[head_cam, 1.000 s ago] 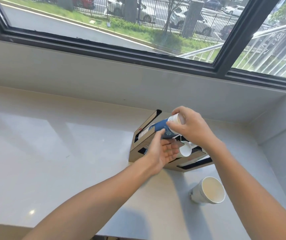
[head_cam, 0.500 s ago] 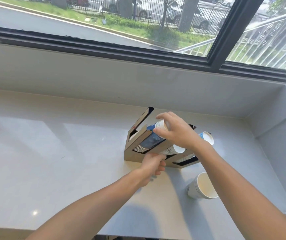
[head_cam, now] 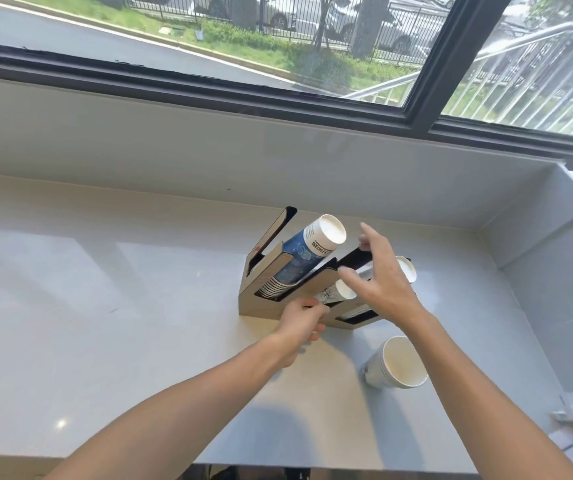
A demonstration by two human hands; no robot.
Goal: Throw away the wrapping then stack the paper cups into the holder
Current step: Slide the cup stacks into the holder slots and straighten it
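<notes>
My right hand (head_cam: pixel 384 282) has just let go of the blue cup stack (head_cam: pixel 304 259) and hovers open beside it; the stack now leans in the holder (head_cam: pixel 261 304), in its far-left slot. My left hand (head_cam: pixel 301 322) steadies the holder's front edge. A loose stack (head_cam: pixel 396 363) waits on the table (head_cam: pixel 105 306) just in front of the holder, so that goes in next.

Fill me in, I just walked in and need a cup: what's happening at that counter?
A person is loading paper cups into a tan slotted cup holder on the white counter. A blue-patterned stack of cups sits in its left slot. The left hand grips the holder's front edge; the open right hand hovers over the other slots. A short stack of white paper cups lies loose nearby.
</notes>
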